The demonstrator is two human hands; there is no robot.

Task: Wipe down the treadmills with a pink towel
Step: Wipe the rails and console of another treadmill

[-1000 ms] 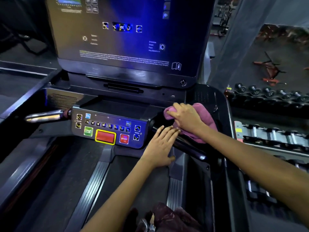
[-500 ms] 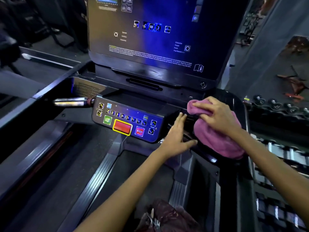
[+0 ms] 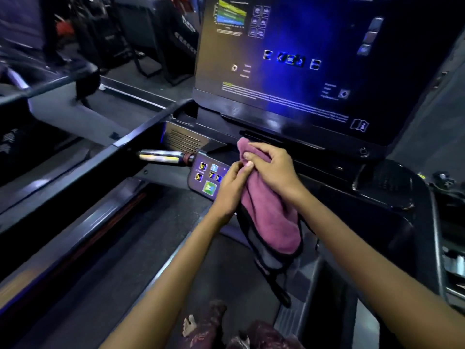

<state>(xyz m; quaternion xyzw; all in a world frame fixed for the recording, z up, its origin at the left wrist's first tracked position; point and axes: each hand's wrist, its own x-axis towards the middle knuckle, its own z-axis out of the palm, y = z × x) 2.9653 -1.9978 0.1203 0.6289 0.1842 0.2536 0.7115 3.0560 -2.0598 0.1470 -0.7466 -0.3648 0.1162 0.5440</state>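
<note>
My right hand (image 3: 273,170) has the towel (image 3: 270,217) bunched in curled fingers, the thumb and forefinger pinching its top fold, so the cloth hangs down in a long pink flap in front of the console. The flap's lower edge hangs free over the belt (image 3: 141,260), touching nothing I can see. My left hand (image 3: 232,187) comes up beside it, fingers bent, fingertips pinching the towel's left edge just under my right thumb. Both hands meet over the right part of the keypad (image 3: 207,176), hiding most of it; only its left buttons show, with a green one nearest me.

Above my knuckles runs the screen's (image 3: 289,66) bottom edge, with a narrow dark ledge under it; the towel's top corner pokes up close to that ledge. To the left a silver grip (image 3: 163,156) sticks out sideways from the keypad's end, apart from my left hand. Beyond it the left rail (image 3: 75,177) slants toward me, and between rail and belt a strip of deck lies open. On the right the dark tray (image 3: 382,187) curves round to its rim, well apart from my right wrist. A dark strap (image 3: 271,273) hangs below the towel, down to the right step.
</note>
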